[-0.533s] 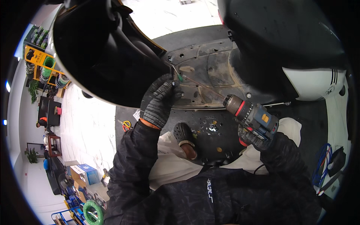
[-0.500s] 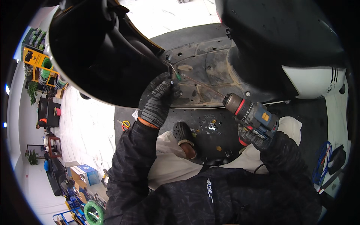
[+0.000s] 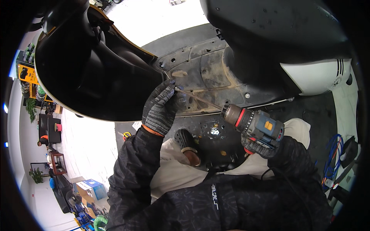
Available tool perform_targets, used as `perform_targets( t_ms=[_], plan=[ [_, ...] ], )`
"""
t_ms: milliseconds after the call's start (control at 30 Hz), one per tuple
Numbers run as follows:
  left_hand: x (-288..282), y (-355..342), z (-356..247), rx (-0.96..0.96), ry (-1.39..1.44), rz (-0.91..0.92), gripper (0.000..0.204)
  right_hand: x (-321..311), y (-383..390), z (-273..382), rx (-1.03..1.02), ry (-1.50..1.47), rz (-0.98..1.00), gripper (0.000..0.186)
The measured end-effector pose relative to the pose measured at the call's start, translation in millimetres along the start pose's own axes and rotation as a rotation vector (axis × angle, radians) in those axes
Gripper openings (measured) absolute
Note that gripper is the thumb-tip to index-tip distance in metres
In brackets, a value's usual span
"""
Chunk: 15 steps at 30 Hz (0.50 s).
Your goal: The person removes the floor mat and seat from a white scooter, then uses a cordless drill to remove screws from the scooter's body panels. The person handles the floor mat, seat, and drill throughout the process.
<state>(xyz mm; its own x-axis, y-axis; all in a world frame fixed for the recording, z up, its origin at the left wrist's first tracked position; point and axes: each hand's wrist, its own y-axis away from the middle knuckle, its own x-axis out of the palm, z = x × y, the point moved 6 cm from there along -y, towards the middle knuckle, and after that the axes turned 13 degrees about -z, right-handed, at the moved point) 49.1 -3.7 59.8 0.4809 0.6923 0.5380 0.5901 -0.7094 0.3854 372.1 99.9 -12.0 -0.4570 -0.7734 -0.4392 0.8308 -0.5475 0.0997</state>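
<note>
My gloved left hand (image 3: 158, 109) is closed by the upper end of a long thin bit (image 3: 198, 98), at the edge of a dusty scooter floorboard (image 3: 214, 71). What its fingers hold is hidden. A thin metal shaft (image 3: 167, 75) shows just above them. My gloved right hand (image 3: 252, 145) grips a blue-grey cordless drill (image 3: 252, 125) with a red ring, and the bit runs from its chuck up and left toward my left fingers. The black curved front shield (image 3: 84, 77) of the scooter is left of my left hand.
The black seat section (image 3: 269, 27) and a white body panel (image 3: 316, 77) are at right. Scissors (image 3: 126, 135), bits of debris and my foot are on the dark mat. Coiled hoses (image 3: 332, 158) lie at right, boxes (image 3: 92, 188) at lower left. Another person (image 3: 42, 141) is far left.
My left fingers now cover the green screwdriver handle seen earlier. The drill has moved slightly left, and the scooter sits a little further left in the view.
</note>
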Motion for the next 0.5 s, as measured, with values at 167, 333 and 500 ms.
perform_targets(
  t_ms=[167, 333, 500],
  plan=[
    [-6, 0, 1, 0.008, 0.022, -0.012, 0.03, -11, 2, 9, -0.107, -0.088, -0.079, 0.046],
    [-10, 3, 3, 0.097, -0.119, -0.078, 0.027, -15, 10, 42, -0.711, 0.342, -0.243, 0.042],
    [-5, 6, 11, 0.101, -0.135, -0.061, 0.023, -15, 9, 41, -0.641, 0.383, -0.246, 0.041]
  ],
)
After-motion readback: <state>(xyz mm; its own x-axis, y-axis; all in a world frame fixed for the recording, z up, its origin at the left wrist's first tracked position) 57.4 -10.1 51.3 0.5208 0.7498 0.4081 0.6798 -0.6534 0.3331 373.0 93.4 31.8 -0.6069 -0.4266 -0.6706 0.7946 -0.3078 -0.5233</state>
